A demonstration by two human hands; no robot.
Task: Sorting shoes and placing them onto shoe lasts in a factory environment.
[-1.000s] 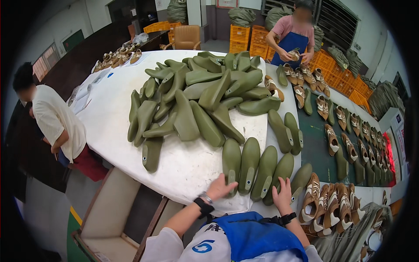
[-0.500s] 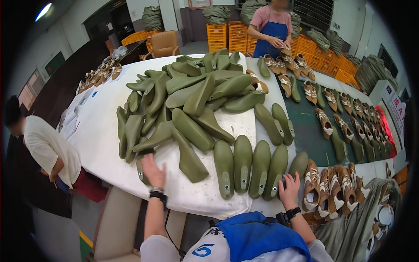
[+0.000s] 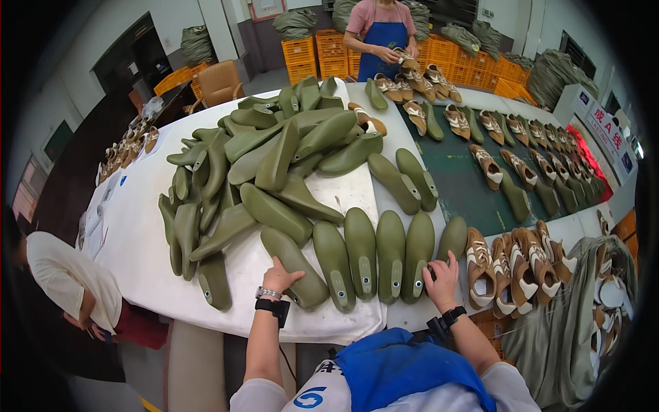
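My left hand (image 3: 280,277) grips a green shoe last (image 3: 294,257) by its left side, thumb on top and fingers at the edge. Beside that last, several more lie in a row, toes pointing away, among them one green last (image 3: 359,247) with a small metal-ringed hole at its heel. At the row's right end my right hand (image 3: 443,281) is closed round the near end of a darker last (image 3: 453,237), hiding its heel. Its thumb is close to the neighbouring last (image 3: 419,250). A single last (image 3: 215,281) lies left of my left hand.
A large heap of lasts (image 3: 268,147) covers the middle of the white table (image 3: 141,226). Brown-and-white shoes (image 3: 482,268) stand right of my right hand. Shoes and lasts line a green mat (image 3: 453,185). One person (image 3: 388,38) handles shoes opposite; another (image 3: 72,285) is at left.
My left hand has moved right, from the last at the table's near left to the one beside the row, which has shifted slightly toward me. My right hand stays at the row's end. The view has turned.
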